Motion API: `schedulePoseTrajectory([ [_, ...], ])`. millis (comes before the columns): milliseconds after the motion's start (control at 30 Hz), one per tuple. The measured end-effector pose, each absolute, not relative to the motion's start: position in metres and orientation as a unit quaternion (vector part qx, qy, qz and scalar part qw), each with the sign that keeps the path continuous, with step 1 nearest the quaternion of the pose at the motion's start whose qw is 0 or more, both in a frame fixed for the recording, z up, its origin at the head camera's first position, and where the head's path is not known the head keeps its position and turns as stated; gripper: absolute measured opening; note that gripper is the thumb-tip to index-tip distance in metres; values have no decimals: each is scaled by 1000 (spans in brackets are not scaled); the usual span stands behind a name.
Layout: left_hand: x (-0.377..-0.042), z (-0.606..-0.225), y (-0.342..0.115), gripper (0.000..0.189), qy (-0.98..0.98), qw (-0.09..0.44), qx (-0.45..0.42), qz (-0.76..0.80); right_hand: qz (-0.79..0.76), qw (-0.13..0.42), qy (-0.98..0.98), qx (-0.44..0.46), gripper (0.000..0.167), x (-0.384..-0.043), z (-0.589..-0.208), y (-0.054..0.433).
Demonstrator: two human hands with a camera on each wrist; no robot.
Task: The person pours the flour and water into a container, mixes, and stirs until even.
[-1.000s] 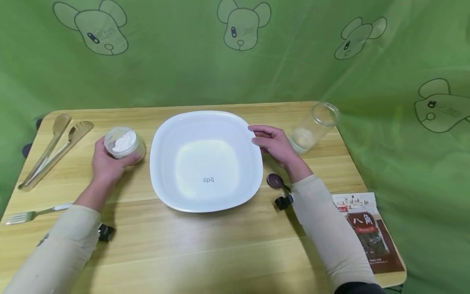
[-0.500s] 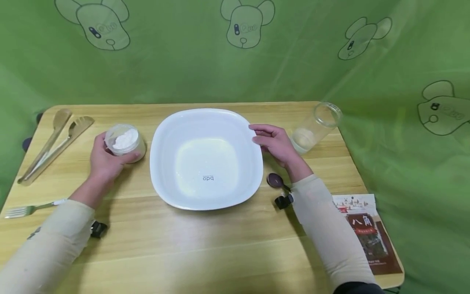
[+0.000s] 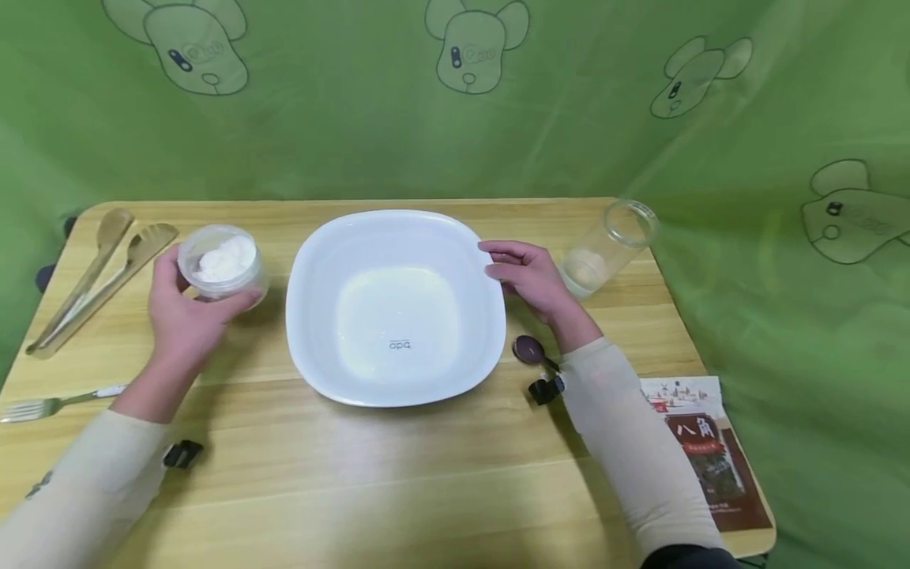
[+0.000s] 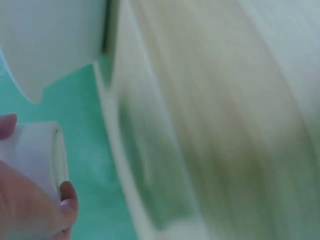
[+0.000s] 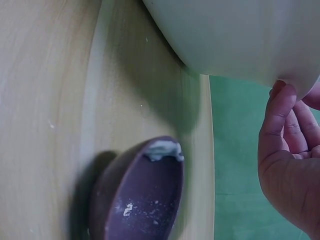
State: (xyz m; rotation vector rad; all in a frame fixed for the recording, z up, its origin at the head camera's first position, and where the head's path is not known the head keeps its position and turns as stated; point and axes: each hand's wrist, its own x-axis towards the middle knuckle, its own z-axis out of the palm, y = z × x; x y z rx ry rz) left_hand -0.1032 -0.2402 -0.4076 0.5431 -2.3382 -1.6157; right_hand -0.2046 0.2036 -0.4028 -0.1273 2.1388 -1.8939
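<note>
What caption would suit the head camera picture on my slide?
A person's left hand holds an open jar of white powder while the right hand grips a white basin by its rim.

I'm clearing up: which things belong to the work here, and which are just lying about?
Probably in use:
tub of white stuff, in the left hand;
white basin, right hand at its rim;
perhaps the dark spoon, smeared white.

Apparently lying about:
fork;
serving utensils;
tall glass jar;
brown packet.

You have room between the glossy white, rounded-square basin [image 3: 396, 316] and the near edge of the pale wood-grain desk [image 3: 355, 490]; a tall, clear glass jar [image 3: 610, 246] obstructs you near the far right corner.
</note>
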Motion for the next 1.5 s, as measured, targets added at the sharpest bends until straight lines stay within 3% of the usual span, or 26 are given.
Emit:
schedulePoseTrajectory([
  [200,-95,-390,-234,93,-797,171,154,-558,-653,135,744,-42,34,-206,-405,201],
  [733,-93,-365,-214,91,-859,206,23,-469,-651,139,745,-48,37,-205,-403,202],
  [1100,-104,-349,-197,97,-886,186,-65,-420,-654,136,742,-48,37,-206,-405,205],
  [1500,-119,-349,-178,85,-892,187,-211,-354,-654,143,741,-43,37,-206,-405,205],
])
